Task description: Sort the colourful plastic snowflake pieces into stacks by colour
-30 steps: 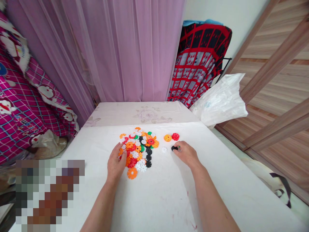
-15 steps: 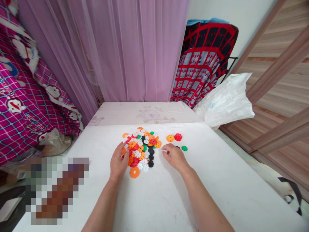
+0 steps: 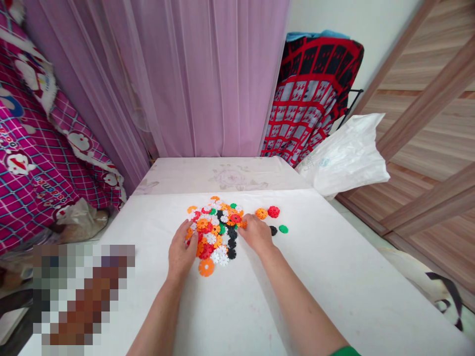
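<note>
A heap of plastic snowflake discs [image 3: 211,238] in orange, red, white, black and green lies mid-table. At the left edge of the heap rests my left hand [image 3: 181,249], its thumb and fingers apart, holding nothing. My right hand [image 3: 258,234] reaches in from the right side, with thumb and fingertips closed on an orange snowflake disc [image 3: 243,224] at the heap's edge. Beyond the right hand sit separate discs by colour: orange [image 3: 261,213], red [image 3: 273,212], green [image 3: 283,229] and black [image 3: 273,231], the black one partly beside the hand.
A white cloth [image 3: 230,316] covers the table, with a floral cloth [image 3: 230,174] at its far end. A white plastic bag [image 3: 345,155] stands at the right far corner. Purple curtains [image 3: 208,79] hang behind, and a pink checked blanket [image 3: 55,148] is on the left.
My right hand has moved left to the heap's right edge, its fingertips now at an orange disc. The black disc on the right shows more. My left hand stays nearly still.
</note>
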A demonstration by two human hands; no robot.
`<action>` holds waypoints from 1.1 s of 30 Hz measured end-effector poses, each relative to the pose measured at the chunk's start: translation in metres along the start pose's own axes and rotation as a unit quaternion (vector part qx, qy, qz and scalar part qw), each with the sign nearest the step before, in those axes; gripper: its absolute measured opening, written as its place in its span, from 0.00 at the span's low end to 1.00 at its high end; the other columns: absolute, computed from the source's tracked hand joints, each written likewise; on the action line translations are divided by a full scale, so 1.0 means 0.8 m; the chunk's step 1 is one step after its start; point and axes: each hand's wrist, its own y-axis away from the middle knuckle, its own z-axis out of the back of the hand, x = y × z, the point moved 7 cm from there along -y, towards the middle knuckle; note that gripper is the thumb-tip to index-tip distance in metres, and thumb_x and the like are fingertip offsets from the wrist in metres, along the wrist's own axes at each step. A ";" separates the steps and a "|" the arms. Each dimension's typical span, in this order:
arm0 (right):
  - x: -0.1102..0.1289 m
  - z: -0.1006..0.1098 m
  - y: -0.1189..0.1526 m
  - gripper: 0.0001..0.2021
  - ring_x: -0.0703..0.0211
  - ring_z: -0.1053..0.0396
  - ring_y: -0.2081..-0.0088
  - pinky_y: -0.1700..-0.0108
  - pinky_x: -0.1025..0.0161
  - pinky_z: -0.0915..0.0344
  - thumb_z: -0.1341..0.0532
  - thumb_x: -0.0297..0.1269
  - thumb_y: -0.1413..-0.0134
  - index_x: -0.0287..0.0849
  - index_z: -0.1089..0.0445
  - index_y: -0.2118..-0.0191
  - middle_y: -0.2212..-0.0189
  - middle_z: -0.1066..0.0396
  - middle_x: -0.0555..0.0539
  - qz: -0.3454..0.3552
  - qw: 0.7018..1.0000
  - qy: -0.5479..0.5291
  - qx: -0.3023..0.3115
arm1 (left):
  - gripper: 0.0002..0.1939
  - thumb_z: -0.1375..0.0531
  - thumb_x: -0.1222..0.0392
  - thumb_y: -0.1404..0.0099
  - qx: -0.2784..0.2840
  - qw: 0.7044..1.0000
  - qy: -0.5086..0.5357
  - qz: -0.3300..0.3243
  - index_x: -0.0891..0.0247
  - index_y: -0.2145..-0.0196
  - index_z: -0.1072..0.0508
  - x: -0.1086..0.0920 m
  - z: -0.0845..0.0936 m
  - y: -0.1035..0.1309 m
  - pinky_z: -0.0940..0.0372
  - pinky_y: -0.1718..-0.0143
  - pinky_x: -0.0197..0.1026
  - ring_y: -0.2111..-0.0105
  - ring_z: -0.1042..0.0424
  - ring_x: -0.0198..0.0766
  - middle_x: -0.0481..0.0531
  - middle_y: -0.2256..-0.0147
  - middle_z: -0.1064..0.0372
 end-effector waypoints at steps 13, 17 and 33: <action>-0.007 -0.003 -0.011 0.17 0.53 0.30 0.56 0.60 0.61 0.37 0.39 0.42 0.47 0.47 0.31 0.51 0.51 0.32 0.44 -0.003 1.000 -0.012 0.004 | 0.19 0.45 0.55 0.38 -0.006 1.000 0.011 -0.003 0.55 0.49 0.28 -0.001 0.000 0.001 0.40 0.40 0.49 0.43 0.33 0.43 0.52 0.43 0.32; -0.004 -0.005 -0.016 0.13 0.53 0.30 0.55 0.60 0.61 0.38 0.40 0.39 0.46 0.46 0.30 0.54 0.53 0.30 0.44 0.003 1.000 -0.004 0.016 | 0.19 0.44 0.56 0.38 -0.005 1.000 0.011 -0.007 0.55 0.49 0.28 -0.001 0.000 0.001 0.40 0.40 0.49 0.43 0.34 0.43 0.51 0.43 0.32; -0.001 -0.007 -0.006 0.15 0.53 0.30 0.55 0.60 0.62 0.39 0.38 0.42 0.50 0.48 0.32 0.55 0.53 0.29 0.47 0.021 0.999 -0.014 0.032 | 0.20 0.45 0.54 0.37 -0.006 1.000 0.009 -0.002 0.56 0.48 0.29 0.005 -0.002 0.000 0.41 0.40 0.49 0.42 0.34 0.44 0.52 0.42 0.33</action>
